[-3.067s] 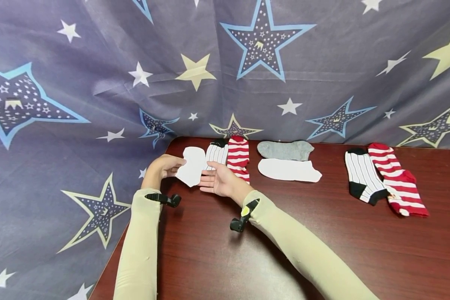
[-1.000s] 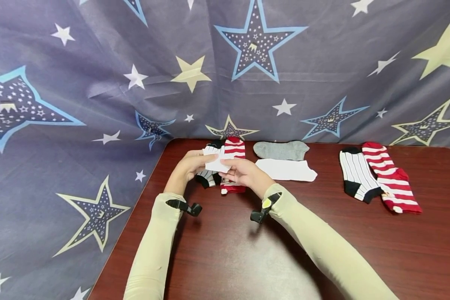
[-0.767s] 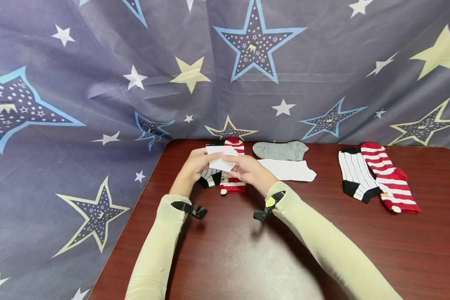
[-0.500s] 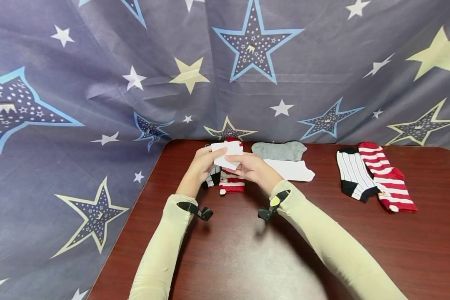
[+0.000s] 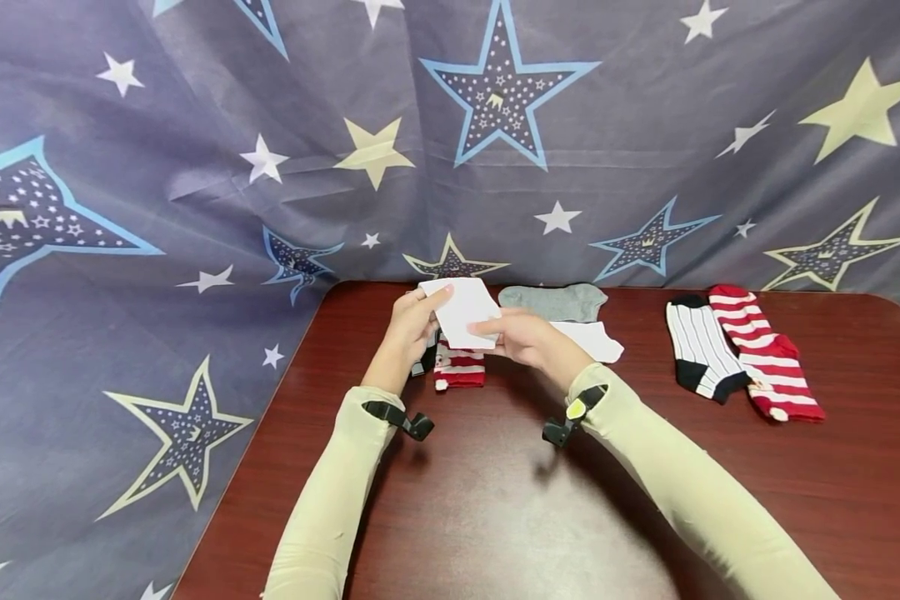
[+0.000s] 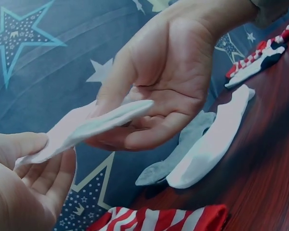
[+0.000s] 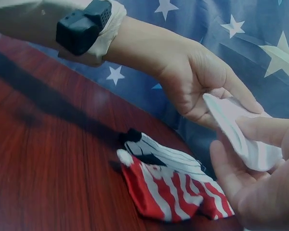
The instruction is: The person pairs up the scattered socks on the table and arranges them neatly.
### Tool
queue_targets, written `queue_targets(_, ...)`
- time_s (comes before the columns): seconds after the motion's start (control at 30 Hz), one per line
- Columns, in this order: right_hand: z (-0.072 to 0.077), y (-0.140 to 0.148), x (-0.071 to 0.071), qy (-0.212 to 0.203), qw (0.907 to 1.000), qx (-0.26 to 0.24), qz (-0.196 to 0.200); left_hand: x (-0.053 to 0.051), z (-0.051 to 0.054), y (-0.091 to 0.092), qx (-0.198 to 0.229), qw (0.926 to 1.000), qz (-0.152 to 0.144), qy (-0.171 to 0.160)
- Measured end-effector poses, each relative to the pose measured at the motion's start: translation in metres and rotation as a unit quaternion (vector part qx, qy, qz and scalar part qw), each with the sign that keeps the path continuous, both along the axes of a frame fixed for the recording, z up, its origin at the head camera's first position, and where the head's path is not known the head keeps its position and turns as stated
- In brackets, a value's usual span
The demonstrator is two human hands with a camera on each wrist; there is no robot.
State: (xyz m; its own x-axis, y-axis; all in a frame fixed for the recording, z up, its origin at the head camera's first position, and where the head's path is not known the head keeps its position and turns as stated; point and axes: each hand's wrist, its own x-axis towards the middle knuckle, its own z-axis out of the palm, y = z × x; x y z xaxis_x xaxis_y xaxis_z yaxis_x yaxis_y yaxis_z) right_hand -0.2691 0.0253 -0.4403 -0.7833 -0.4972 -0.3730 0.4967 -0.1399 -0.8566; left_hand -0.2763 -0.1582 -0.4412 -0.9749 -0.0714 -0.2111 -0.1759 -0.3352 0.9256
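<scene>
A white sock (image 5: pixel 465 312), folded flat, is held in the air between both hands. My left hand (image 5: pixel 412 325) pinches its left end, thumb on top. At the right end, my right hand (image 5: pixel 528 333) pinches it between thumb and fingers. Side on, the left wrist view shows the folded sock (image 6: pixel 82 130) as a thin layered piece. Below the hands lie a red-and-white striped sock (image 5: pixel 459 371) and a black-and-white striped sock (image 7: pixel 166 156), both partly hidden in the head view. Behind the right hand lie a grey sock (image 5: pixel 555 302) and another white sock (image 5: pixel 591 340).
Further right on the dark red table (image 5: pixel 495 500) lie a second black-and-white sock (image 5: pixel 701 346) and a second red-and-white sock (image 5: pixel 768 354), side by side. A star-patterned cloth (image 5: pixel 607 125) hangs behind and on the left of the table.
Both hands have moved right with the white sock. Three seconds ago it was spread larger at the left; it then looked smaller between the hands, and now shows a broader face. The other socks stay put.
</scene>
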Motion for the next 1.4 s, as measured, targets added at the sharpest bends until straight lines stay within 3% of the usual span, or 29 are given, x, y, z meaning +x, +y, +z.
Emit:
queue_targets(0.13,0.0,0.009,0.001,0.019,0.9997,0.012,0.011,-0.002,-0.001,0.004,0.036,0.9994,0.001,0.003)
queue_targets(0.4,-0.001,0.026,0.001,0.026,0.9993,0.021,0.019,-0.002,0.001,0.009,0.059,0.9981,0.009,0.017)
queue_targets(0.63,-0.003,0.043,0.002,0.01,0.9998,-0.003,-0.015,-0.003,0.001,0.009,0.066,0.9976,0.011,0.019)
queue_targets(0.87,-0.003,0.054,0.003,0.033,0.9972,-0.006,-0.066,-0.002,-0.002,0.011,0.034,0.9985,0.037,0.022)
queue_targets(1.1,0.002,0.059,0.007,0.089,0.9893,0.033,-0.111,0.001,-0.001,0.016,-0.052,0.9956,0.07,0.035)
queue_targets(1.2,0.002,0.061,0.008,0.111,0.9837,0.045,-0.134,0.001,0.001,0.018,-0.07,0.9939,0.074,0.041)
queue_targets(1.4,0.002,0.067,0.014,0.19,0.9647,0.071,-0.168,0.003,0.004,0.019,-0.064,0.9953,0.064,0.034)
